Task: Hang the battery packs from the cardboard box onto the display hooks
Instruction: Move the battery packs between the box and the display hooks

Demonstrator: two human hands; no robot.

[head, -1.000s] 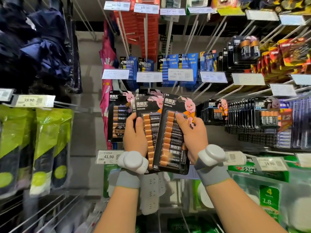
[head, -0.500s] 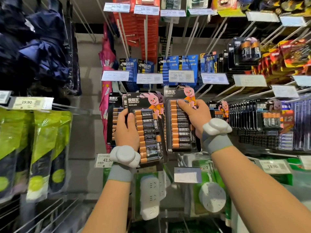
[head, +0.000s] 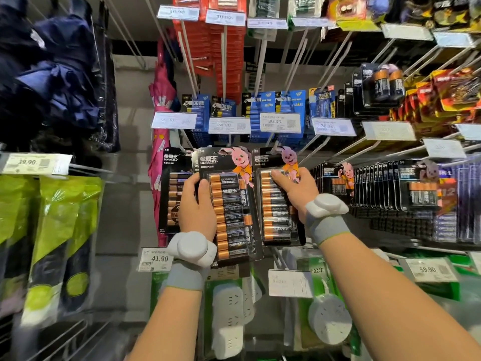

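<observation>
Mid-task, seemingly. Gripping one battery pack (head: 229,204) by its left edge with the left hand (head: 197,207), thumb across the front, in front of the rack. Holding a second pack (head: 276,214) with the right hand (head: 294,191), fingers curled over its face, top raised to a display hook (head: 273,151); impossible to tell whether threaded on yet. Already up at the rack's left edge: a hanging pack (head: 173,188). Left to hang: probably both held ones. No sight of the cardboard box.

Glossy clear plastic blisters front the card-backed battery packs (head: 229,214); the display hooks (head: 312,149) are bare metal wire.
</observation>
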